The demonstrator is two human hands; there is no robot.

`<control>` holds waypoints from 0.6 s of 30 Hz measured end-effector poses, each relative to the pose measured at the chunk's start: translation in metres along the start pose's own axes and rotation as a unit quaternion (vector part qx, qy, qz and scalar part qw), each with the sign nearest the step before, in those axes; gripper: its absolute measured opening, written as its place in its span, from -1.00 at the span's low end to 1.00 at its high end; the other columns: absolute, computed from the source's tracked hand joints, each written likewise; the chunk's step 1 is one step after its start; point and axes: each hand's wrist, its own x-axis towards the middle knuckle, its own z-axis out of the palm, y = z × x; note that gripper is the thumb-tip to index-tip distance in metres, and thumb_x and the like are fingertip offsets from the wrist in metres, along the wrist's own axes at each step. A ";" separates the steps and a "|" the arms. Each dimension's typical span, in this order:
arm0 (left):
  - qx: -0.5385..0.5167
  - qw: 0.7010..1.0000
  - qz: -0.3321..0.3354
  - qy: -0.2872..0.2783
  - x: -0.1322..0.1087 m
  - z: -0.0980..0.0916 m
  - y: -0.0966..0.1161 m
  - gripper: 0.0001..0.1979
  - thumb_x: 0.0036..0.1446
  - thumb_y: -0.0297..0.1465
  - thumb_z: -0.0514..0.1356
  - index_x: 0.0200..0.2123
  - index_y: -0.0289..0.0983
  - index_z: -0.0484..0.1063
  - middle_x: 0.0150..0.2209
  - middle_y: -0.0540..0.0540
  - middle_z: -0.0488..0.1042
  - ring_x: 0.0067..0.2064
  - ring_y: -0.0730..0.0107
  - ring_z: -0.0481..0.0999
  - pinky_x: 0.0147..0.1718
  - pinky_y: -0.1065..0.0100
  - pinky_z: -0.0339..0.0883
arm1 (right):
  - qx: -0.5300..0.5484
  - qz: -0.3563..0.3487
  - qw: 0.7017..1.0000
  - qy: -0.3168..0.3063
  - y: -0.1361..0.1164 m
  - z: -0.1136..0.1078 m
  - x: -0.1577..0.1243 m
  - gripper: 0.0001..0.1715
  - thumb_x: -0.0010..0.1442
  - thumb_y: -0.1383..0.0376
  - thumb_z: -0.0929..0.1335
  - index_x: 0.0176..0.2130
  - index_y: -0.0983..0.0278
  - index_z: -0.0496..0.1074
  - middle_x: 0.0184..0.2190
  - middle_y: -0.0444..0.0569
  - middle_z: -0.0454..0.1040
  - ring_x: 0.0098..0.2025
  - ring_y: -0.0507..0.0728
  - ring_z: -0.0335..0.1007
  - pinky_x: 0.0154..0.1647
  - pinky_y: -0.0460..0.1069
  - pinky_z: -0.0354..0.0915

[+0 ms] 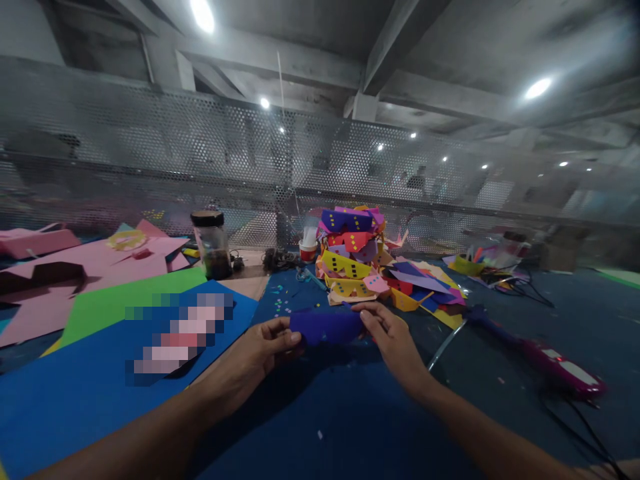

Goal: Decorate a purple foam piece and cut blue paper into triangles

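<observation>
A blue-purple paper mask shape (327, 327) with a notched lower edge is stretched level above the table between both hands. My left hand (267, 343) pinches its left end between thumb and fingers. At the opposite end, my right hand (387, 333) grips the upper right corner. Just beyond stands a pile of similar coloured paper masks (350, 263), purple, red and yellow, dotted with small squares. Loose paper pieces (430, 280) spread to the right of the pile, and tiny coloured squares (283, 307) lie on the tabletop left of it.
Blue and green sheets (135, 293) and pink paper (100, 267) cover the left side. A dark-lidded jar (211, 245) and a red-and-white cup (308, 248) stand behind. On the right lies a magenta corded device (560, 367). A perforated metal screen (240, 160) closes the back.
</observation>
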 end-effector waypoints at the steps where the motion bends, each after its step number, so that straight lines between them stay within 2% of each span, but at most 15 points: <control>1: 0.000 1.000 0.002 0.003 0.000 0.000 0.000 -0.69 0.00 -0.32 0.47 -0.16 -0.22 0.58 -0.18 -0.09 0.62 -0.16 0.34 0.58 -0.11 0.37 0.42 | 0.000 -0.002 1.000 0.000 0.000 0.000 0.000 -0.67 0.34 0.07 0.31 -0.09 0.23 0.51 -0.20 -0.06 0.53 -0.31 0.10 0.46 -0.23 -0.01 0.44; 7: 0.007 1.000 0.014 0.019 0.000 -0.003 -0.002 -0.72 0.02 -0.35 0.46 -0.19 -0.21 0.55 -0.20 -0.05 0.60 -0.17 0.36 0.57 -0.12 0.37 0.41 | -0.027 -0.027 0.999 -0.012 0.003 0.001 -0.001 -0.68 0.36 0.10 0.29 -0.04 0.21 0.49 -0.20 -0.06 0.52 -0.30 0.10 0.48 -0.18 0.00 0.41; 12: 0.035 0.999 0.039 0.013 0.000 -0.001 0.001 -0.71 0.04 -0.34 0.45 -0.15 -0.21 0.54 -0.22 -0.02 0.58 -0.26 0.47 0.52 -0.24 0.47 0.37 | -0.035 -0.032 0.999 -0.020 0.006 0.003 -0.003 -0.64 0.39 0.12 0.27 0.09 0.18 0.41 -0.18 -0.08 0.49 -0.28 0.09 0.48 -0.15 -0.01 0.36; 18: 0.069 0.995 0.051 0.046 -0.003 0.003 0.007 -0.65 0.13 -0.16 0.35 -0.08 -0.21 0.55 -0.05 -0.14 0.57 0.00 0.16 0.53 -0.03 0.23 0.41 | -0.072 -0.043 0.996 -0.021 0.008 0.005 -0.006 -0.53 0.40 0.18 0.26 0.26 0.15 0.25 -0.29 -0.16 0.41 -0.26 0.07 0.45 -0.11 -0.02 0.29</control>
